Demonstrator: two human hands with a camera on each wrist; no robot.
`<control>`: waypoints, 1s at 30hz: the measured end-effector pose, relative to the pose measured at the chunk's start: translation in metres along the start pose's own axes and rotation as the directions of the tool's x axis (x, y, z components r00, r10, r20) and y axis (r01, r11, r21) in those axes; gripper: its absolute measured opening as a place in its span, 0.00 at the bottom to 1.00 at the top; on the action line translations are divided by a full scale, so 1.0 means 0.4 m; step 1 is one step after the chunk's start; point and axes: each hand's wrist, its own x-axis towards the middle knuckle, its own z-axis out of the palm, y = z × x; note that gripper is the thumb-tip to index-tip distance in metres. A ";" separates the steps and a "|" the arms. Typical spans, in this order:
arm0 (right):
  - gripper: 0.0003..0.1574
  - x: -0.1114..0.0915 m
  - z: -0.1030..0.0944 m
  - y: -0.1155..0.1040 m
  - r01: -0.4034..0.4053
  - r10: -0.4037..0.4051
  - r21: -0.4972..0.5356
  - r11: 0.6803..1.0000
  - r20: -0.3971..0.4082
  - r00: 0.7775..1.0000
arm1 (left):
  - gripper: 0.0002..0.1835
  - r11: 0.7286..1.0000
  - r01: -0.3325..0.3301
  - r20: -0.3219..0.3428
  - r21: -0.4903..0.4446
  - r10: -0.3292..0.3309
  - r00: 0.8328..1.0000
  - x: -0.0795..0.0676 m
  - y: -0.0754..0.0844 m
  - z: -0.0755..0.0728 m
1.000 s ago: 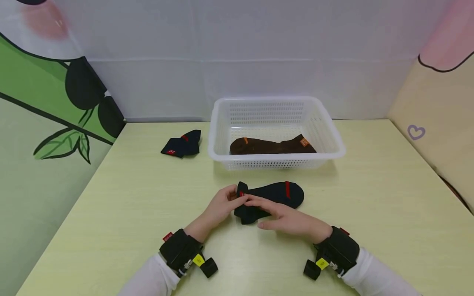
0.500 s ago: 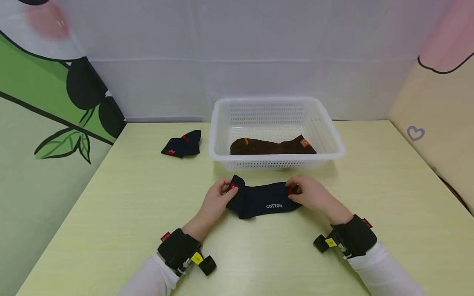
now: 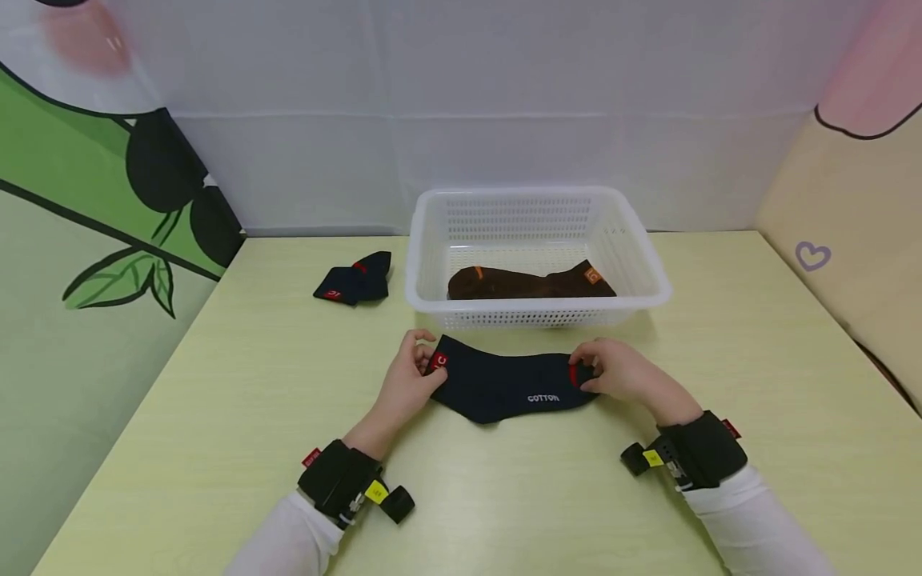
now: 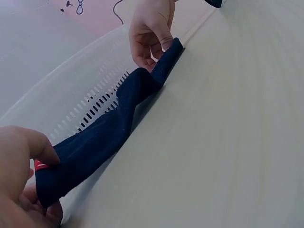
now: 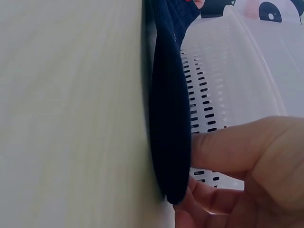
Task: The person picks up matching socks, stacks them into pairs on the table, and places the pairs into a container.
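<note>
A navy sock (image 3: 504, 384) with white COTTON lettering stretches between the two hands, low over the table in front of the basket. My left hand (image 3: 406, 380) pinches its cuff beside a red label. At the other end, my right hand (image 3: 627, 374) pinches the toe near a red stripe. In the left wrist view the sock (image 4: 92, 152) runs from the left thumb and fingers toward the right hand (image 4: 151, 28), its middle slightly buckled. The right wrist view shows the toe end of the sock (image 5: 171, 128) between thumb and fingers.
A white perforated basket (image 3: 536, 306) stands behind the hands, with a brown sock (image 3: 529, 284) inside. To its left on the table (image 3: 490, 496) lies another navy sock (image 3: 356, 278), folded over. Printed cloth walls (image 3: 461, 152) border the back and sides.
The right hand has moved right from beside the left hand and taken the sock's toe. Between them the sock is unfolded and drawn straight, its cuff shifted left with the left hand.
</note>
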 end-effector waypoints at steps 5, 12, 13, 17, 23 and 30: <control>0.19 -0.003 -0.014 0.002 0.022 -0.021 -0.023 0.999 0.021 1.000 | 0.24 1.000 -0.003 -0.034 0.031 0.004 0.999 0.004 0.001 0.007; 0.20 -0.012 -0.042 0.009 -0.033 0.034 -0.026 0.999 0.008 0.999 | 0.20 0.997 0.005 -0.118 -0.080 -0.014 0.993 0.007 0.002 0.008; 0.21 -0.012 -0.044 0.008 -0.041 0.041 -0.030 0.999 0.004 0.999 | 0.19 0.994 -0.010 -0.127 -0.112 -0.005 0.992 0.006 0.003 0.008; 0.27 -0.012 -0.039 0.003 -0.052 0.052 -0.047 0.998 0.004 0.999 | 0.16 0.960 -0.066 -0.096 -0.272 0.041 0.995 -0.007 0.011 0.015; 0.35 -0.009 -0.018 -0.006 -0.074 0.073 -0.064 0.995 -0.017 0.997 | 0.27 0.953 -0.003 0.194 -0.304 0.065 0.979 -0.026 0.023 0.037; 0.29 -0.001 0.017 -0.027 -0.033 0.033 -0.109 0.993 -0.003 0.999 | 0.34 0.987 0.003 0.403 -0.163 0.063 0.913 -0.043 0.029 0.052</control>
